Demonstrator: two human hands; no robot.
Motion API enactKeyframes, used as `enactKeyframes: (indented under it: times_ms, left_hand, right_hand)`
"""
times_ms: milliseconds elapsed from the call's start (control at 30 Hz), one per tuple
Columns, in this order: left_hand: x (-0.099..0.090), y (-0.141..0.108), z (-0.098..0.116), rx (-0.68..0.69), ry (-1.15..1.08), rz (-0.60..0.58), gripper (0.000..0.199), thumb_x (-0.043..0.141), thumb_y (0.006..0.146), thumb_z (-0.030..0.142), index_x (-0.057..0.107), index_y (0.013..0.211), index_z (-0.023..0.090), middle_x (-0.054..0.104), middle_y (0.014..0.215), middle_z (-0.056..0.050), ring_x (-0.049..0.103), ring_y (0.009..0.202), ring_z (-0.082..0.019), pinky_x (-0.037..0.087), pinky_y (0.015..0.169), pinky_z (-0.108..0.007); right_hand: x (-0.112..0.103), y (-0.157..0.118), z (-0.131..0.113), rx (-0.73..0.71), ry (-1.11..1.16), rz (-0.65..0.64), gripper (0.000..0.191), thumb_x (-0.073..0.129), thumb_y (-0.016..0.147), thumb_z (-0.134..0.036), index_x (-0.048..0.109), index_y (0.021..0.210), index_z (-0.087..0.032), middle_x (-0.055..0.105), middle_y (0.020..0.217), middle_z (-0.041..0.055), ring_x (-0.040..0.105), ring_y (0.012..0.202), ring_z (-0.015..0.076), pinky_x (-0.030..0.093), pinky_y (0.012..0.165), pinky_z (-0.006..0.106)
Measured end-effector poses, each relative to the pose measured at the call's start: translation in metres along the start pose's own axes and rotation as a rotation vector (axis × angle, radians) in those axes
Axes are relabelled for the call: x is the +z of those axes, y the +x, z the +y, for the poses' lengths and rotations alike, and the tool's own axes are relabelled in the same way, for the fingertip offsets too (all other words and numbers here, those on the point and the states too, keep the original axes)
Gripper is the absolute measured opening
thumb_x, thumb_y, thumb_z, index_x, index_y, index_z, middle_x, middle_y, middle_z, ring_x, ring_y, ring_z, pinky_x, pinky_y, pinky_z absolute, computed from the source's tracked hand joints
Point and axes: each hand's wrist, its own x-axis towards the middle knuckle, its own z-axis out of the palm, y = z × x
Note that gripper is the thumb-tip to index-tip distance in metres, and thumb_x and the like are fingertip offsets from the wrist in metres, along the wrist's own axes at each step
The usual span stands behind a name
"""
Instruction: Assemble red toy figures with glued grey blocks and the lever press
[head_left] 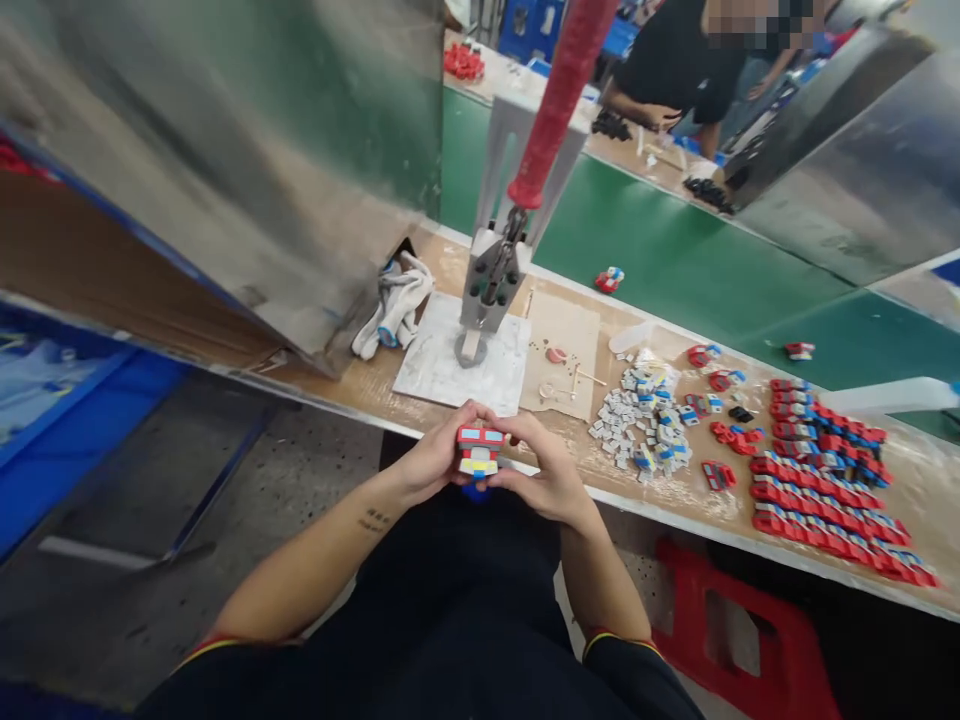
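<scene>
A red, grey and blue toy robot torso (480, 452) with a yellow stripe is held between my two hands, close to my body at the bench's front edge. My left hand (439, 455) is closed around its left side. On the other side, the fingers and thumb of my right hand (546, 470) grip it. Just beyond stands a hand press (495, 275) with a red handle (547, 110); its tip comes down over a small round base on a white plate (427, 370).
Right of the press lie a cardboard sheet (577, 340), a pile of small grey parts (637, 420) and rows of red toy parts (825, 500). White gloves (401, 300) rest at left. A green conveyor belt (660, 250) runs behind, with a person (675, 70) beyond. A red stool (750, 630) stands below.
</scene>
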Motion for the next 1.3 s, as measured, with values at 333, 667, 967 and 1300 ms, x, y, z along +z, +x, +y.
enactKeyframes:
  times_ms: [333, 667, 967, 1300]
  left_hand:
    - [-0.019, -0.015, -0.003, 0.338, 0.257, 0.035, 0.057, 0.086, 0.081, 0.065, 0.066, 0.113, 0.023, 0.074, 0.089, -0.002, 0.065, 0.068, -0.014, 0.051, 0.062, -0.024]
    - [-0.046, -0.017, 0.017, 0.639, 0.709, 0.143, 0.047, 0.100, 0.067, 0.042, 0.083, 0.107, 0.024, 0.080, 0.111, -0.011, 0.070, 0.095, -0.027, 0.054, 0.090, -0.036]
    - [-0.057, 0.014, 0.007, 0.556, 0.318, 0.159, 0.061, 0.096, 0.072, 0.058, 0.073, 0.110, 0.017, 0.079, 0.103, -0.011, 0.076, 0.099, -0.026, 0.059, 0.089, -0.034]
    - [-0.094, 0.079, 0.051, 0.963, 0.786, 0.059, 0.032, 0.078, 0.085, 0.030, 0.077, 0.115, 0.018, 0.074, 0.132, -0.016, 0.073, 0.119, -0.027, 0.059, 0.098, -0.038]
  right_hand:
    - [0.009, -0.010, 0.003, -0.041, -0.123, 0.123, 0.056, 0.069, 0.103, -0.035, 0.052, 0.156, -0.036, 0.078, 0.128, 0.0112, 0.078, 0.104, 0.0281, 0.069, 0.085, 0.044]
    - [0.022, 0.005, 0.017, -0.033, -0.116, 0.122, 0.051, 0.064, 0.106, -0.039, 0.050, 0.155, -0.034, 0.076, 0.129, 0.0108, 0.075, 0.088, 0.0229, 0.069, 0.078, 0.039]
    - [0.029, 0.027, 0.034, 0.143, 0.096, 0.077, 0.066, 0.065, 0.104, -0.053, 0.041, 0.161, -0.033, 0.065, 0.147, 0.0143, 0.072, 0.118, 0.0274, 0.069, 0.090, 0.044]
    - [0.036, 0.090, 0.091, 0.239, 0.273, 0.256, 0.051, 0.078, 0.092, -0.057, 0.054, 0.128, -0.030, 0.074, 0.125, 0.0071, 0.075, 0.117, 0.0241, 0.065, 0.102, 0.043]
